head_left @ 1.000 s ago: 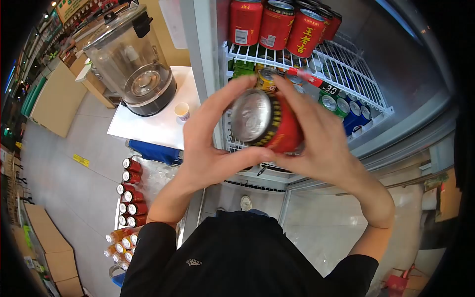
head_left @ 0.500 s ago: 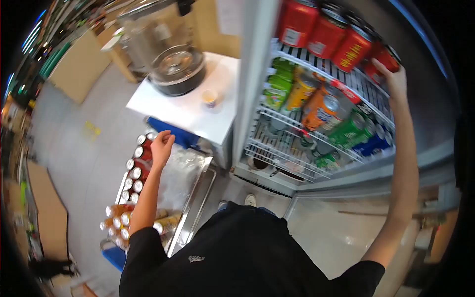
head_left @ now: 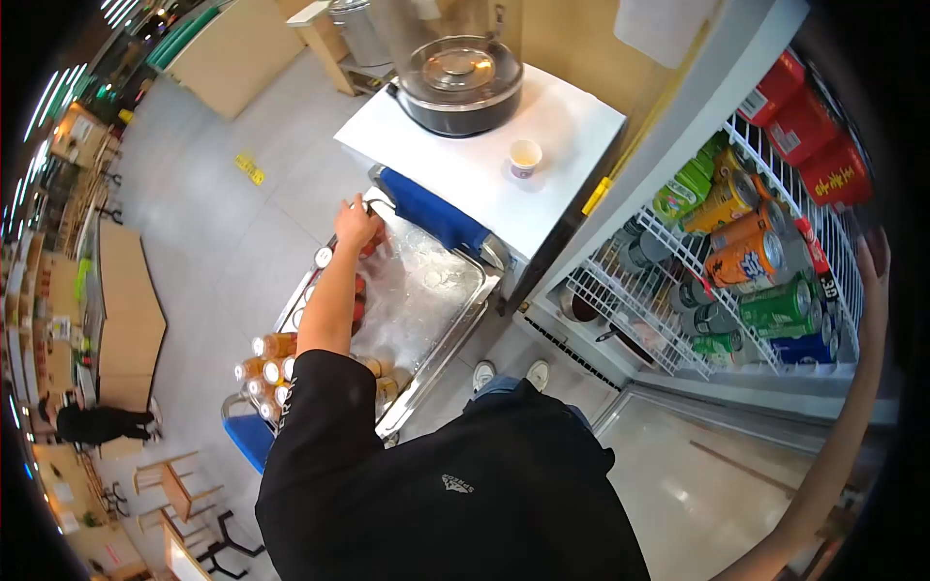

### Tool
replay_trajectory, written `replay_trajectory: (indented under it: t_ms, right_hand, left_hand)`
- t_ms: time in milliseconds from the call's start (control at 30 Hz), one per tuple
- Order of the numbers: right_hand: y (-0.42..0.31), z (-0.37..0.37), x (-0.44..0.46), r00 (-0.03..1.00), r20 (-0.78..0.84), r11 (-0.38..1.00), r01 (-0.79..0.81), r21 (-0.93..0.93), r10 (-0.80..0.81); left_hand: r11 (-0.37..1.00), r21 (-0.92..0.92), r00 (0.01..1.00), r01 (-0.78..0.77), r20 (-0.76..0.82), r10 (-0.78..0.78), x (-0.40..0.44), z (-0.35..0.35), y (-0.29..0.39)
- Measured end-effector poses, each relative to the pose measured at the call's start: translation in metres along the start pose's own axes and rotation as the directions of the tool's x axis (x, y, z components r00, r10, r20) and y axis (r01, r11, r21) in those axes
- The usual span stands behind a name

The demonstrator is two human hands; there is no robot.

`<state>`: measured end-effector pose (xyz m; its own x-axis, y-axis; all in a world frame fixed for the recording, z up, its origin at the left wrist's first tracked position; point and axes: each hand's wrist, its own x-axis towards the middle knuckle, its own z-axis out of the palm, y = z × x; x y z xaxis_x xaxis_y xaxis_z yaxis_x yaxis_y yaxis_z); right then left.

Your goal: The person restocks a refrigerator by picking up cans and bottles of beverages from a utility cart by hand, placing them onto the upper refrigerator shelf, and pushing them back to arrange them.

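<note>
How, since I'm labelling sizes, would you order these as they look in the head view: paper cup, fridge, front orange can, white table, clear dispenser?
Largest to smallest:
1. fridge
2. white table
3. clear dispenser, cut off at the top
4. front orange can
5. paper cup

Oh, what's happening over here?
Someone in a black T-shirt is handling drinks between an open fridge and a metal cart. Their left hand is at a red can by the cart's blue-handled end; its grip is hard to make out. Their right hand is up beside the fridge's upper shelf, where red cans stand. Amber drinks sit at the cart's other end.
</note>
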<state>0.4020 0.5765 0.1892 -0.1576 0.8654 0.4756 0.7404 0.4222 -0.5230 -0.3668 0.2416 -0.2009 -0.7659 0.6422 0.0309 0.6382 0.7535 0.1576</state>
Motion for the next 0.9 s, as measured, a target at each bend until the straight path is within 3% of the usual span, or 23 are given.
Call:
replay_trajectory:
  t_ms: [33,67,100,167,200,233,333,400,533,633,733,767,900]
  right_hand:
    - [0.0,-0.002,-0.011,1.0,0.0,1.0,-0.014,-0.023,0.014]
    - [0.0,-0.005,-0.026,0.999,-0.011,0.998,-0.036,-0.053,0.035]
    - [-0.015,-0.001,-0.044,0.999,0.013,0.999,-0.039,0.009,0.039]
    - [-0.01,0.013,-0.06,0.999,0.004,0.999,-0.038,0.014,0.038]
    - [-0.011,0.02,-0.062,0.998,-0.042,0.999,-0.036,0.025,0.038]
    - [-0.02,0.024,-0.064,0.995,-0.095,0.999,-0.041,-0.012,0.04]
    - [-0.042,0.039,-0.066,0.981,-0.193,1.0,0.001,-0.003,-0.002]
    - [-0.048,0.04,-0.068,0.978,-0.206,0.999,0.01,-0.038,-0.018]
    - [-0.044,0.041,-0.069,0.98,-0.19,0.997,0.07,0.024,-0.064]
    - [-0.047,0.04,-0.07,0.98,-0.178,0.996,0.087,-0.007,-0.087]
    - [-0.053,0.041,-0.071,0.973,-0.193,0.992,0.119,-0.049,-0.126]
    - [-0.054,0.039,-0.071,0.975,-0.182,0.991,0.122,-0.053,-0.13]
    - [-0.051,0.035,-0.067,0.988,-0.138,0.981,0.091,0.17,-0.068]
  left_hand:
    - [1.0,0.016,1.0,-0.006,0.011,0.005,0.013,0.018,-0.012]
    - [0.997,-0.043,0.986,0.057,0.159,-0.049,0.016,0.009,-0.007]
    - [0.999,-0.032,0.969,-0.035,0.243,0.042,0.022,0.006,-0.008]
    - [0.995,-0.098,0.988,-0.012,0.154,0.027,0.04,0.036,-0.023]
    - [0.988,-0.151,0.967,-0.017,0.249,0.054,0.049,0.04,-0.029]
    - [0.991,-0.039,0.948,-0.127,0.289,0.133,0.062,0.057,-0.042]
    - [0.995,0.047,0.987,-0.088,0.136,0.081,0.049,0.067,-0.04]
    - [0.999,-0.009,0.986,-0.053,0.16,0.054,0.049,0.061,-0.041]
    - [0.957,-0.06,0.955,-0.285,0.067,0.289,0.03,0.042,-0.031]
    - [0.892,-0.071,0.895,-0.446,-0.062,0.443,-0.01,-0.001,0.008]
    - [0.788,-0.246,0.825,-0.564,-0.175,0.537,-0.048,-0.062,0.052]
    - [0.752,-0.22,0.783,-0.622,-0.215,0.584,-0.06,-0.088,0.071]
    - [0.579,-0.244,0.627,-0.778,-0.372,0.685,-0.117,-0.189,0.151]
